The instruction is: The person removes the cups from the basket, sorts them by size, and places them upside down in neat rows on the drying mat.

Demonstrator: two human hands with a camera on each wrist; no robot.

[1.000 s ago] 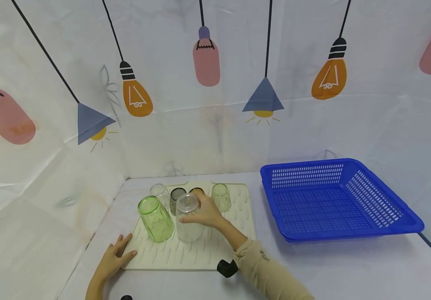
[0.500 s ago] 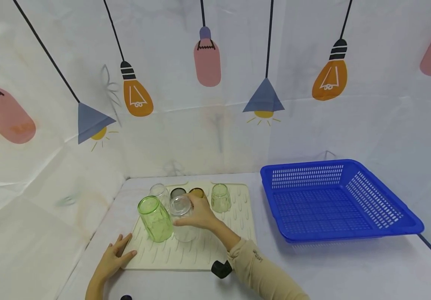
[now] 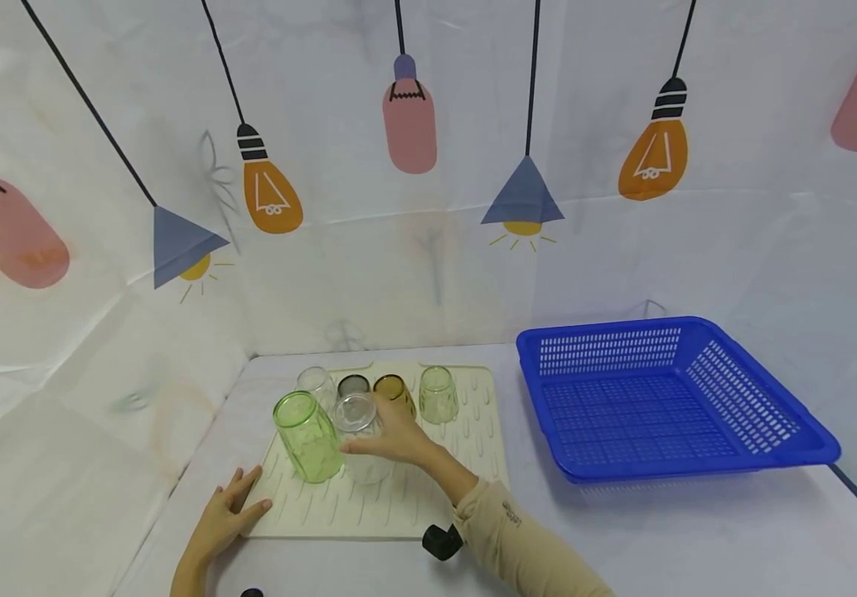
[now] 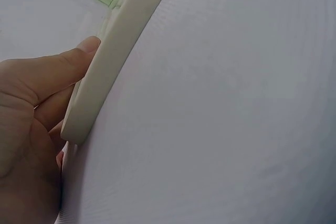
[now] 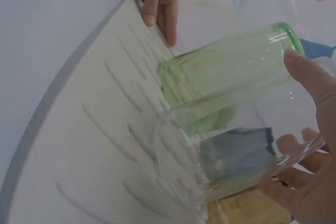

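Note:
My right hand (image 3: 396, 431) grips a tall clear glass (image 3: 357, 423) on the cream ridged mat (image 3: 399, 518). In the right wrist view, the thumb lies on the near side of this clear glass (image 5: 236, 145) and the fingers curl behind it. A tall green glass (image 3: 309, 439) stands right beside it on the left. Behind them are a small clear glass (image 3: 314, 381), a dark grey glass (image 3: 354, 385), an amber glass (image 3: 393, 388) and a pale green glass (image 3: 439, 398). Fingers spread, my left hand (image 3: 223, 518) rests at the mat's front left corner, thumb on its edge.
A blue plastic basket (image 3: 660, 473) with slotted walls stands to the right of the mat on the white-covered table (image 3: 622, 539). A white sheet printed with lamps (image 3: 466, 274) hangs behind and at the sides.
My right hand has shifted the tall clear glass left, up against the tall green glass, so the amber glass now shows more. My left hand has stayed at the mat's corner.

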